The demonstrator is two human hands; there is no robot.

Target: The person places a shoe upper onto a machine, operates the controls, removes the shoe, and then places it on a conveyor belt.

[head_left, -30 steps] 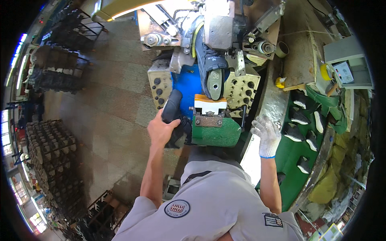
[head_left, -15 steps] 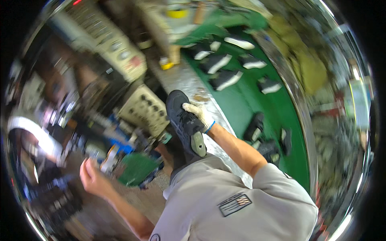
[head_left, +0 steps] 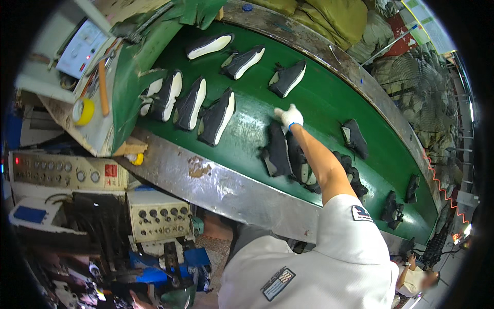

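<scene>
My right hand (head_left: 289,117), in a white knit glove with a blue cuff, reaches over the green conveyor belt (head_left: 247,131). Its fingers look slightly apart, and I see nothing held in them. Just below it, a dark shoe (head_left: 278,150) lies on the belt beside another dark shoe partly behind my forearm. Left of the hand, a black shoe with a white sole (head_left: 218,118) lies on its side among several like it. At the lower left edge, my bare left hand (head_left: 138,299) shows only in part, small and dim, its fingers unclear.
A metal ledge (head_left: 236,193) borders the belt on my side. To the left are a bench with yellow tape (head_left: 83,112) and an orange-handled tool (head_left: 103,87), plus a knobbed control box (head_left: 159,216). Cloth-covered heaps and a large fan (head_left: 411,77) stand beyond. Another person (head_left: 413,278) is at lower right.
The view has turned toward the belt. My right hand, which held a dark shoe over the ledge, is now out over the belt without it. My left hand has dropped to the lower edge.
</scene>
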